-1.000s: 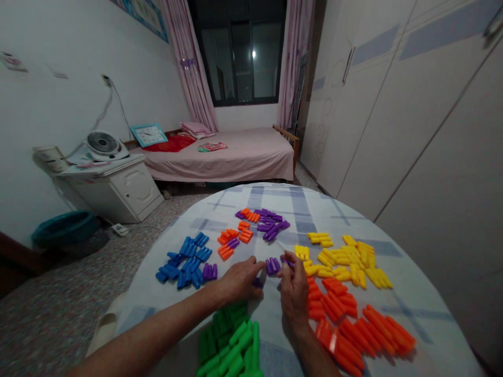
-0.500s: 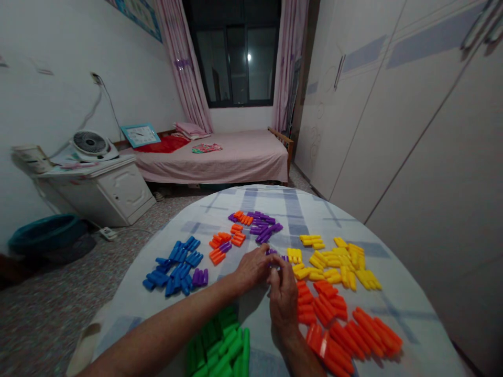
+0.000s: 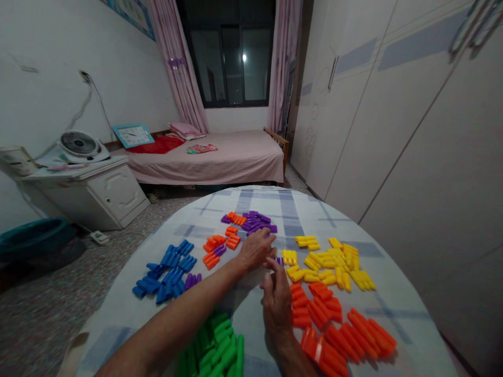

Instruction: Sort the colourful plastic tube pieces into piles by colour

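Note:
My left hand (image 3: 257,248) reaches over the table to the near edge of a pile of purple plastic tube-shaped pieces (image 3: 257,220). Its fingers are bent downward and slightly apart, and the fingertips partly hide the pieces there. My right hand (image 3: 277,298) hovers closer to me, thumb and forefinger curved with a gap between them and nothing visible in it. Just beyond its forefinger lies a small purple group (image 3: 279,261), beside a row of yellow pieces (image 3: 290,257). Orange pieces (image 3: 215,242) with a purple one among them lie left of my left hand.
Blue pieces (image 3: 168,269) with a purple group (image 3: 193,280) lie left, green ones (image 3: 222,348) near me, yellow (image 3: 334,259) and red-orange ones (image 3: 326,309) right. The round table (image 3: 408,330) has a checked cloth. Beyond stand a bed (image 3: 236,157), a cabinet (image 3: 113,193) and a wardrobe (image 3: 424,157).
My left hand has moved away from my right hand, forward to the purple pile. The right hand stays nearly in place. The view has shifted slightly.

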{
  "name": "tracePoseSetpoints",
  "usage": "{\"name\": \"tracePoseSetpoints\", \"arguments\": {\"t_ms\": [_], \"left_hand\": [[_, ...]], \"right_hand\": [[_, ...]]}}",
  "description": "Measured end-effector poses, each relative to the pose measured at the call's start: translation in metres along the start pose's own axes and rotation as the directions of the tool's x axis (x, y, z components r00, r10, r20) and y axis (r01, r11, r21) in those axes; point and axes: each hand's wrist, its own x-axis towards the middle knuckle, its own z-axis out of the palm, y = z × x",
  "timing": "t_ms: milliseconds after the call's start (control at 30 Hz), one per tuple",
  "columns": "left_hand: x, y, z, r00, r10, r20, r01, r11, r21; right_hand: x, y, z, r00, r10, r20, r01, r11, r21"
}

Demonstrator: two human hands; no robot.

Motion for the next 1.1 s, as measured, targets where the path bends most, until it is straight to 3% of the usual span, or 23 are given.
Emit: {"name": "tracePoseSetpoints", "arguments": {"t_ms": [100, 200, 333, 433, 567, 667, 767, 867, 1100], "left_hand": [[-0.011, 0.003, 0.000, 0.962, 0.252, 0.104, -0.241, 0.965, -0.103], [-0.015, 0.004, 0.003, 0.941, 0.285, 0.180, -0.267, 0.956, -0.118], [-0.006, -0.001, 0.007, 0.963, 0.212, 0.168, -0.212, 0.977, -0.017], [0.006, -0.015, 0.007, 0.989, 0.135, 0.062, -0.138, 0.990, 0.041], [0.021, -0.049, -0.002, 0.993, 0.023, -0.118, -0.023, 1.000, -0.001], [0.028, -0.084, -0.008, 0.966, -0.187, -0.181, 0.193, 0.981, 0.013], [0.030, -0.115, -0.008, 0.932, -0.337, -0.136, 0.344, 0.938, 0.033], [0.033, -0.132, -0.003, 0.919, -0.391, -0.048, 0.393, 0.919, 0.039], [0.030, -0.133, -0.004, 0.926, -0.378, -0.021, 0.378, 0.925, 0.023]], "right_hand": [[0.001, 0.001, 0.000, 1.000, -0.024, -0.004, 0.024, 0.999, 0.021], [0.002, 0.002, 0.000, 0.999, -0.029, 0.013, 0.029, 0.999, 0.043], [0.002, 0.003, 0.000, 1.000, -0.003, 0.014, 0.002, 1.000, 0.020], [0.001, 0.005, 0.000, 0.999, 0.028, 0.017, -0.028, 0.999, -0.021], [0.000, 0.008, 0.001, 0.999, 0.027, 0.030, -0.026, 0.999, -0.044], [-0.001, 0.009, 0.003, 0.998, 0.040, 0.038, -0.038, 0.998, -0.041], [-0.001, 0.010, 0.004, 0.997, 0.055, 0.063, -0.052, 0.997, -0.050], [-0.001, 0.009, 0.004, 0.995, 0.056, 0.081, -0.051, 0.997, -0.063], [0.000, 0.003, 0.001, 0.993, 0.053, 0.109, -0.046, 0.997, -0.065]]}}
